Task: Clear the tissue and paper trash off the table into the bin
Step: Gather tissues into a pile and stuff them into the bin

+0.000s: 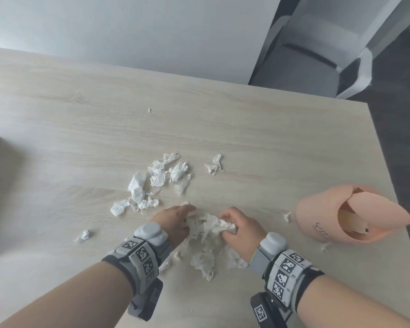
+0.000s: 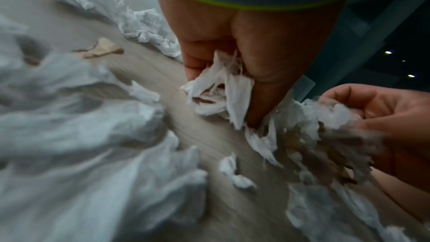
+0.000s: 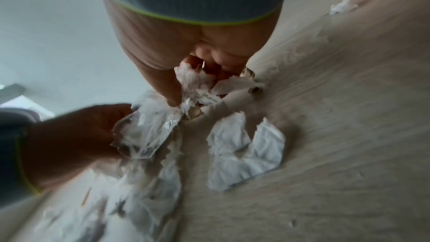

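Tissue pile (image 1: 207,235) sits on the pale wood desk (image 1: 270,143) right in front of the person, and from the head view both hands are in it: the left hand (image 1: 173,222) curls into its left edge, the right hand (image 1: 240,227) clutches a wad on the right. More torn scraps (image 1: 156,179) lie scattered just beyond, with a lone crumb (image 1: 83,235) off to the left. Over on the right, the pink bin (image 1: 336,216) lies tipped on its side on the desk, brown paper showing in its mouth. A grey chair (image 1: 317,55) stands past the far corner.

Left wrist view now: the left hand (image 2: 244,47) pinches a shred of white tissue (image 2: 218,87), thumb and fingers closed round it, while the right hand (image 2: 381,117) grips a frayed clump alongside.

Right wrist view: the right hand (image 3: 186,52) has fingers bunched round tissue (image 3: 197,87), the left hand (image 3: 76,133) gripping the neighbouring wad, and a flat torn piece (image 3: 242,150) lies loose on the desk just beside them
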Motion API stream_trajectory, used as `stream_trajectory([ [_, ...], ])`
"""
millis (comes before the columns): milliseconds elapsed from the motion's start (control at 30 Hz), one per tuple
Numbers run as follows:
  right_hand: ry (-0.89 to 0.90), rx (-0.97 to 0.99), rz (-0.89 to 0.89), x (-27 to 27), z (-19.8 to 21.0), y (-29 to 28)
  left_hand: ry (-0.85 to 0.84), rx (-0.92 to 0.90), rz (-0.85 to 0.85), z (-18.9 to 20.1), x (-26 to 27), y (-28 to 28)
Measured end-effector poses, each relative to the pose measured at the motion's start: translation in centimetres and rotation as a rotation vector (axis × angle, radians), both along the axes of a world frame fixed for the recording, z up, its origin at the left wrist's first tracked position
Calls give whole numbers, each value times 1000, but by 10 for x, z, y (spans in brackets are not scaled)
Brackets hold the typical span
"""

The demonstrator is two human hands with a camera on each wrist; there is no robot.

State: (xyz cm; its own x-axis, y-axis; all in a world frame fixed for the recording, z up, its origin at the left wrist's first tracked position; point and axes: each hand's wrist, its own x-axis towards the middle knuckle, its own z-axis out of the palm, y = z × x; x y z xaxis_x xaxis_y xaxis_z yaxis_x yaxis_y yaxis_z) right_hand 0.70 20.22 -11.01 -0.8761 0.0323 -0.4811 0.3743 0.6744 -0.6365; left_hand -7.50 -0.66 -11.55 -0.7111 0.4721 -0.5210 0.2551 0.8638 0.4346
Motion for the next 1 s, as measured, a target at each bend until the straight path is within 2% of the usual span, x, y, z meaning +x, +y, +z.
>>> stream_trajectory([
  [200,-7,-149,-303,18,15,11,-60,-85,-37,0,9,22],
  [267,33,-185,-379,20,22,15,-69,-42,76,7,15,32],
  [400,113,-295,-581,32,38,30,-57,176,391,32,35,71],
  [433,125,-294,-600,32,40,30,-69,217,435,36,39,77],
  [567,168,-159,-619,43,51,45,-93,347,438,57,56,118],
  [633,198,-151,-636,50,55,53,-145,388,453,66,61,133],
  [733,250,-180,-661,61,63,64,-332,493,478,81,67,141],
  [833,287,-217,-710,72,73,81,-594,693,584,91,74,147],
  [900,314,-234,-747,82,78,91,-605,735,591,94,79,155],
  [1000,363,-232,-746,89,84,96,-509,737,594,100,85,167],
])
